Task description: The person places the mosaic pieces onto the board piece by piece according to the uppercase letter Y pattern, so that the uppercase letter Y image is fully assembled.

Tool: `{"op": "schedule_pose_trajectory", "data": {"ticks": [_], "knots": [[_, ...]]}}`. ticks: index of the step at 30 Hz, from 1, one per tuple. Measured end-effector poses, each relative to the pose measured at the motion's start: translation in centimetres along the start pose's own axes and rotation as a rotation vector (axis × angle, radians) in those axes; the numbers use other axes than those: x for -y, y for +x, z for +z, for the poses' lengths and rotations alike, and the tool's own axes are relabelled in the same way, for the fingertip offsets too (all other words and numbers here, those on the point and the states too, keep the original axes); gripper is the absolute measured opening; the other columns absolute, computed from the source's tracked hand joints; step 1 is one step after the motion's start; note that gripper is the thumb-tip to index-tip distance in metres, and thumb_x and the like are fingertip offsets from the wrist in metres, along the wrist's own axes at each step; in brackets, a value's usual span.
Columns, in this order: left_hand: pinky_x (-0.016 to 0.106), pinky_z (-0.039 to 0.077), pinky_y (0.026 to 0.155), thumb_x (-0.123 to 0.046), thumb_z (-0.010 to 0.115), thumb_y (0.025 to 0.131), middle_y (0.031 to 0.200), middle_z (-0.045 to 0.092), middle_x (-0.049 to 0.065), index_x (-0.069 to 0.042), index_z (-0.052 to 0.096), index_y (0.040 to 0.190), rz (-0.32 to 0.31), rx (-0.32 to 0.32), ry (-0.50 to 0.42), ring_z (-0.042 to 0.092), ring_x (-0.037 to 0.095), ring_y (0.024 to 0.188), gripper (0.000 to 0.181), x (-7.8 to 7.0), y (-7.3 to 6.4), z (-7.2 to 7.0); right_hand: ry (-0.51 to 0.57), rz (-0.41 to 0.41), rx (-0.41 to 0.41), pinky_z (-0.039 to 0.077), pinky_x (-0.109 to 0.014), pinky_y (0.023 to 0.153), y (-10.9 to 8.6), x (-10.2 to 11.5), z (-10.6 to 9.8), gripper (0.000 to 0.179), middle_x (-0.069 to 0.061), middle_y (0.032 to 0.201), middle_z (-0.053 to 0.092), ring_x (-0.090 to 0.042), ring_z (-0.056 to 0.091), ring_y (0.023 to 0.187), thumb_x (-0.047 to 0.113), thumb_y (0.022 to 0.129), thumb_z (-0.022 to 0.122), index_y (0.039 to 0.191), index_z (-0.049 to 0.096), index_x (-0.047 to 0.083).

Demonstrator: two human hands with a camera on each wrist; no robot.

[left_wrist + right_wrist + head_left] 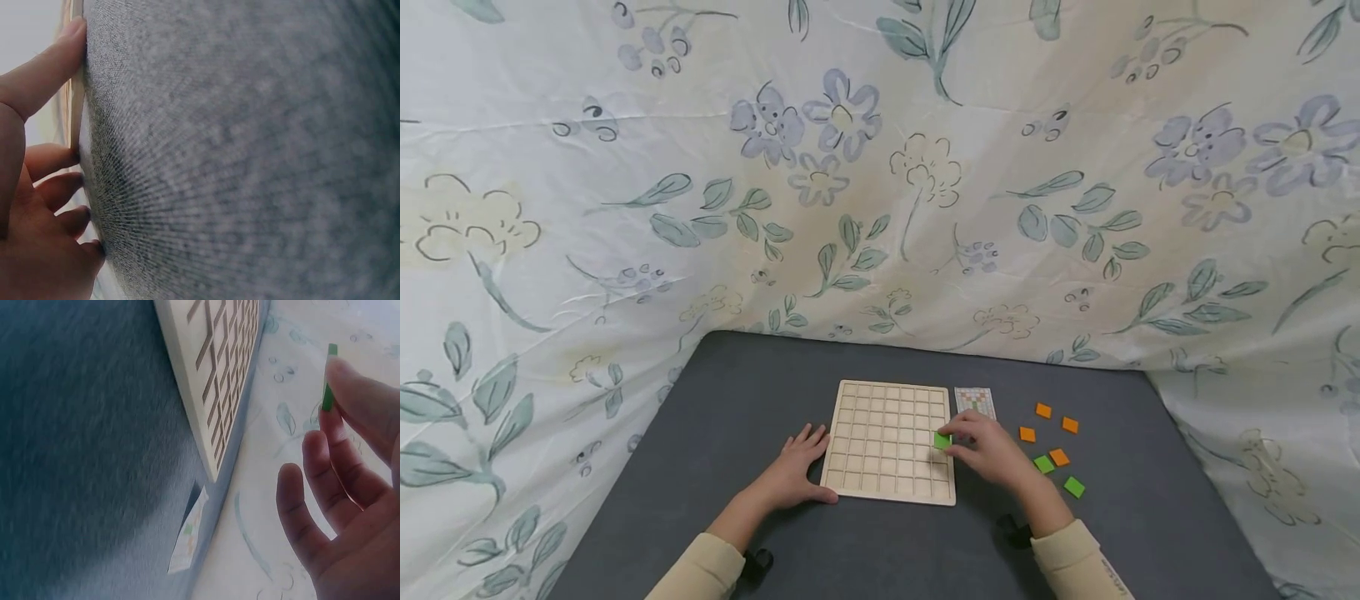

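Observation:
A square wooden grid board (887, 497) lies on the dark table, its cells showing bare wood. My right hand (987, 450) pinches a green square tile (942, 441) between thumb and fingertips, over the right part of the board. In the right wrist view the green tile (330, 378) is seen edge-on and raised above the board (194, 400). Fingers spread, my left hand (790, 473) rests at the board's left edge, thumb by the near corner. The left wrist view shows the thumb (47, 69) touching the board's side.
Right of the board lie several orange tiles (1070, 425) and two green tiles (1074, 487). A small printed pattern card (974, 400) sits by the board's far right corner, partly behind the right hand. Floral cloth (865, 208) hangs behind the dark table (760, 367).

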State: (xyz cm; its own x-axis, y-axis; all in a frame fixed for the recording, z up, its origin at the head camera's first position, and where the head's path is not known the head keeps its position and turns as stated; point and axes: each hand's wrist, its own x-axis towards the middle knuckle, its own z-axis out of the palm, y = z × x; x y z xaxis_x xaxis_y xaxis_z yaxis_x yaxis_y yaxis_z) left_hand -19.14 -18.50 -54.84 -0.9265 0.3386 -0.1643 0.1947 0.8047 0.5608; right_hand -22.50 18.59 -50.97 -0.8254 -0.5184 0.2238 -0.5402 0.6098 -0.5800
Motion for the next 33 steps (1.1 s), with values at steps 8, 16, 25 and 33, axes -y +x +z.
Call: {"op": "schedule_pose_trajectory", "data": {"ticks": [8, 16, 25, 33], "knots": [[0.061, 0.013, 0.123, -0.048, 0.089, 0.072, 0.165, 0.027, 0.016, -0.004, 0.037, 0.156, -0.013, -0.002, 0.003, 0.013, 0.040, 0.155, 0.109, -0.3, 0.1, 0.0, 0.053, -0.022, 0.019, 0.056, -0.039, 0.074, 0.8, 0.9, 1.2, 0.026, 0.001, 0.113, 0.066, -0.027, 0.064, 0.094, 0.014, 0.088, 0.078, 0.114, 0.075, 0.016], [0.062, 0.013, 0.123, -0.049, 0.089, 0.071, 0.165, 0.028, 0.017, -0.004, 0.037, 0.156, -0.013, -0.018, 0.004, 0.013, 0.041, 0.155, 0.109, -0.3, 0.1, 0.4, 0.108, -0.009, 0.067, 0.055, -0.030, 0.074, 1.4, 1.6, 2.6, 0.023, 0.004, 0.113, 0.066, -0.015, 0.061, 0.093, 0.020, 0.090, 0.077, 0.114, 0.075, 0.019], [0.061, 0.013, 0.123, -0.049, 0.089, 0.072, 0.165, 0.027, 0.016, -0.005, 0.037, 0.156, -0.018, -0.022, 0.014, 0.012, 0.040, 0.155, 0.108, -0.3, 0.1, 0.6, 0.103, 0.001, 0.104, 0.053, -0.027, 0.070, 2.2, 2.2, 4.3, 0.024, 0.004, 0.111, 0.068, -0.010, 0.059, 0.087, 0.020, 0.090, 0.077, 0.114, 0.076, 0.019], [0.063, 0.013, 0.122, -0.050, 0.088, 0.072, 0.165, 0.028, 0.018, -0.003, 0.037, 0.156, -0.003, 0.006, 0.008, 0.013, 0.042, 0.155, 0.109, 0.0, -0.4, 0.3, 0.086, 0.008, 0.160, 0.051, -0.023, 0.064, 2.2, 3.3, 6.0, 0.025, 0.001, 0.108, 0.068, -0.001, 0.057, 0.079, 0.021, 0.090, 0.078, 0.114, 0.076, 0.015]]}}
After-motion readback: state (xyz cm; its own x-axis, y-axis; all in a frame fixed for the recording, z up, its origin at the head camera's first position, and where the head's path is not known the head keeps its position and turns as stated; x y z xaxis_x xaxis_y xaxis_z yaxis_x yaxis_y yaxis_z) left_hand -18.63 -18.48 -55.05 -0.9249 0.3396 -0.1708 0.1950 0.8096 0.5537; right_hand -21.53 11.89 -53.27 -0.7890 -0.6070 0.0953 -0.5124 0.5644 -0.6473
